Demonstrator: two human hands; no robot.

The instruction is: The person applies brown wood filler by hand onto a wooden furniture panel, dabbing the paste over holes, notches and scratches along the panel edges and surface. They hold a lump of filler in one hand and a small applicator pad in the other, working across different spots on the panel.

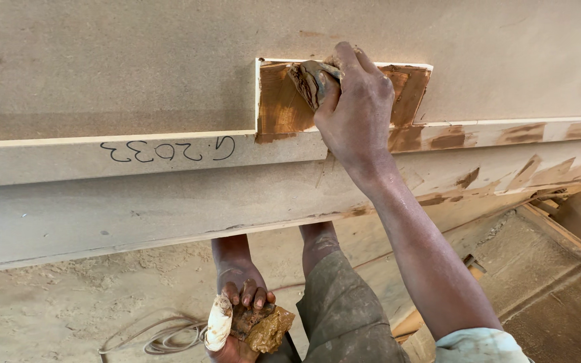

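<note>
At the top centre of my frame, my right hand (pixel 356 107) presses a stained rag (pixel 309 79) into the brown-smeared rectangular notch (pixel 280 107) cut in the pale fibreboard panel (pixel 115 74). At the bottom centre, my left hand (pixel 240 296) grips a brown lump of paste (pixel 267 329) with a whitish scraper (pixel 218 324) beside it. A looped cord (pixel 163 336) lies on the dusty floor (pixel 48 316) at the lower left.

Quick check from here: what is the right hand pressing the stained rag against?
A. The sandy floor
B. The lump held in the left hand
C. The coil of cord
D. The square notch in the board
D: the right hand presses the rag into the brown-smeared notch in the board, well above the floor.
</note>
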